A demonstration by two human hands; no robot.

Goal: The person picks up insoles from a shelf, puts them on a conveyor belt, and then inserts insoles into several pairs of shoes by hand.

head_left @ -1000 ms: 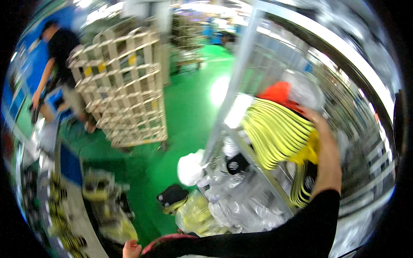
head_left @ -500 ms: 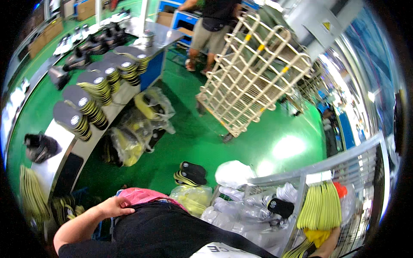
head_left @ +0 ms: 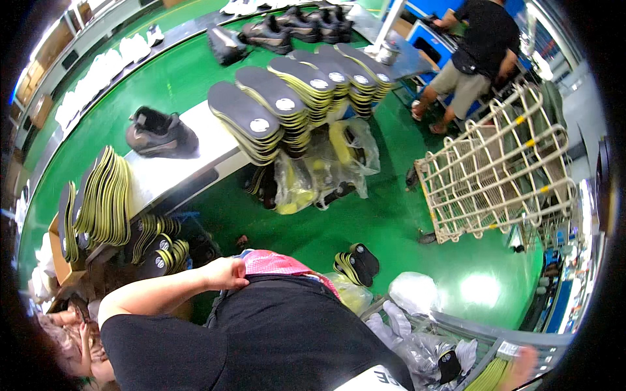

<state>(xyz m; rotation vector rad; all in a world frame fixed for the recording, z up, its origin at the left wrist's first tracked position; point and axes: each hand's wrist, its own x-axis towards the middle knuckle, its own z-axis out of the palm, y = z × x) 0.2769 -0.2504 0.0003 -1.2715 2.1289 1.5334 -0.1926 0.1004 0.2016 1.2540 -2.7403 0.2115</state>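
My left hand (head_left: 228, 274) is closed at my waist. Its fingers are curled on the hem of my black shirt (head_left: 287, 326), beside a pink cloth (head_left: 277, 262). Toward the lower right rim, my right hand (head_left: 521, 366) is smeared by motion next to a bundle of yellow-green insoles (head_left: 490, 376); whether it grips them cannot be made out. Tall stacks of dark insoles with yellow-green edges (head_left: 244, 117) line the metal bench (head_left: 212, 133). A dark shoe (head_left: 161, 132) sits nearer on it, and fanned insoles (head_left: 104, 199) stand at its left end.
A cream wire cart (head_left: 495, 169) stands on the green floor at right, near a person in black (head_left: 482, 45). Bagged insoles (head_left: 319, 176) lie beneath the bench. More insoles (head_left: 357, 264) rest before me, beside a rack (head_left: 528, 339). Another person (head_left: 78, 342) is at lower left.
My view has swung left, so the bench and cart appear farther right. My left hand has stayed at the waist, its fingers more curled. The insole bundle near my right hand shows less.
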